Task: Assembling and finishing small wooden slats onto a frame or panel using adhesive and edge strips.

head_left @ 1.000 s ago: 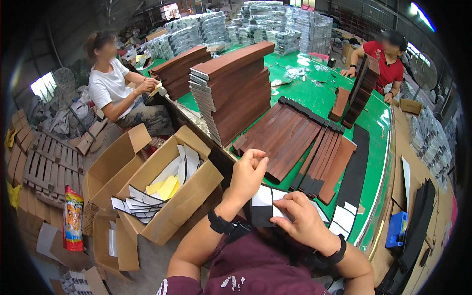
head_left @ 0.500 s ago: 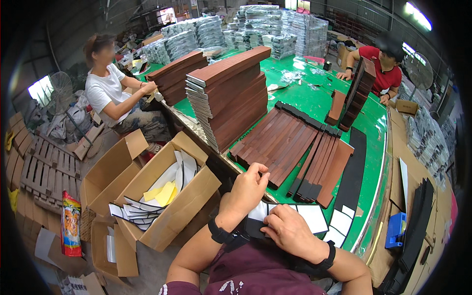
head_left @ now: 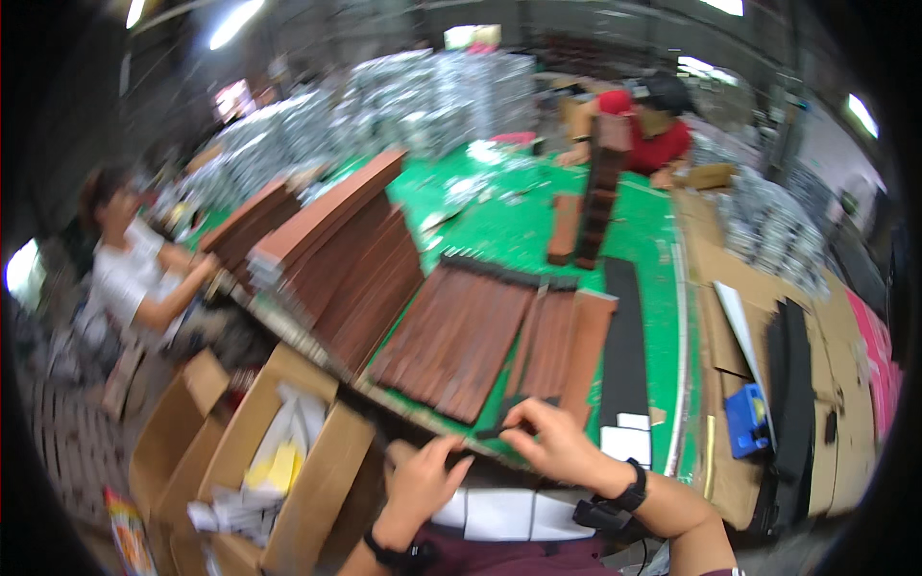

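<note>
My right hand point(head_left: 562, 446) is over the near table edge, thumb and fingers closed in a pinch beside the black ends point(head_left: 514, 415) of a group of narrow brown slats point(head_left: 547, 350). Blur hides what it pinches. Lower left, my left hand point(head_left: 423, 485) has its thumb and fingers apart, with nothing visible in it. Across my lap, below both hands, lies a white-faced strip point(head_left: 499, 514) divided by dark lines. A wider row of brown slats point(head_left: 456, 336) with a black far end lies on the green table point(head_left: 499, 206).
Tall stacks of brown boards point(head_left: 336, 259) stand at the left table edge. Open cartons point(head_left: 322, 461) with white and yellow scraps sit below. A long black strip point(head_left: 624, 336) and a blue holder point(head_left: 746, 422) are on the right. Two people work at the far left and far right.
The view has turned to the right. My hands have moved apart and off the white-faced strip, which now lies lower on my lap; my right hand has reached towards the slats.
</note>
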`<control>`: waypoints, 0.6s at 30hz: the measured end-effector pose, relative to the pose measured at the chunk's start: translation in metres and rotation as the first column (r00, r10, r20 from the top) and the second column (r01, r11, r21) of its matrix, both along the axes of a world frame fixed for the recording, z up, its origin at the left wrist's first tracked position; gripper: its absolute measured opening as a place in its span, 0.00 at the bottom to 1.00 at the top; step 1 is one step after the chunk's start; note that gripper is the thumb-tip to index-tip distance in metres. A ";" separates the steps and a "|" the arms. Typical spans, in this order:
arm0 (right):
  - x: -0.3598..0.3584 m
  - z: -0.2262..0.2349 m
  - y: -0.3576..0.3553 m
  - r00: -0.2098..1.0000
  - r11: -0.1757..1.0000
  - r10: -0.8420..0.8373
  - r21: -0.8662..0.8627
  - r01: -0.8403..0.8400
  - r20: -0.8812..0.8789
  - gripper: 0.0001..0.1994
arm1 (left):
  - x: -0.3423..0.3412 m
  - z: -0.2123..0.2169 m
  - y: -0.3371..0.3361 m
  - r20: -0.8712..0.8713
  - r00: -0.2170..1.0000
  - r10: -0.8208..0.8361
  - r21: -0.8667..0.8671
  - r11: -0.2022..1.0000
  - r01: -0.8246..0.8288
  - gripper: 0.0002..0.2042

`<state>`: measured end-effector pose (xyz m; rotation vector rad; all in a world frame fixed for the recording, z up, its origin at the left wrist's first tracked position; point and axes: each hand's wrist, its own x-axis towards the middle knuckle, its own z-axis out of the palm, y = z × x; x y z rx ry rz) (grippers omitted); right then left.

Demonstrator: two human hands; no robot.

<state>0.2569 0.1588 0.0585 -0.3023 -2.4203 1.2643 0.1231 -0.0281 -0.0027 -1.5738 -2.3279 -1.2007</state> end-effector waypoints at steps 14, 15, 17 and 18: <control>-0.017 -0.031 0.005 0.991 0.985 0.078 -0.162 -0.060 0.105 0.12 | 0.008 0.011 0.008 -0.074 0.997 0.008 0.141 0.990 0.003 0.16; -0.018 -0.027 0.003 0.987 0.985 0.077 -0.163 -0.054 0.139 0.12 | 0.010 0.014 0.009 -0.085 0.996 0.018 0.144 0.990 -0.005 0.13; -0.022 -0.028 0.002 0.980 0.978 0.098 -0.199 -0.062 0.176 0.11 | 0.010 0.014 0.008 -0.112 0.993 0.027 0.147 0.989 -0.011 0.12; -0.021 -0.031 0.003 0.977 0.976 0.123 -0.201 -0.087 0.175 0.11 | 0.013 0.014 0.008 -0.112 0.992 0.053 0.146 0.989 -0.036 0.12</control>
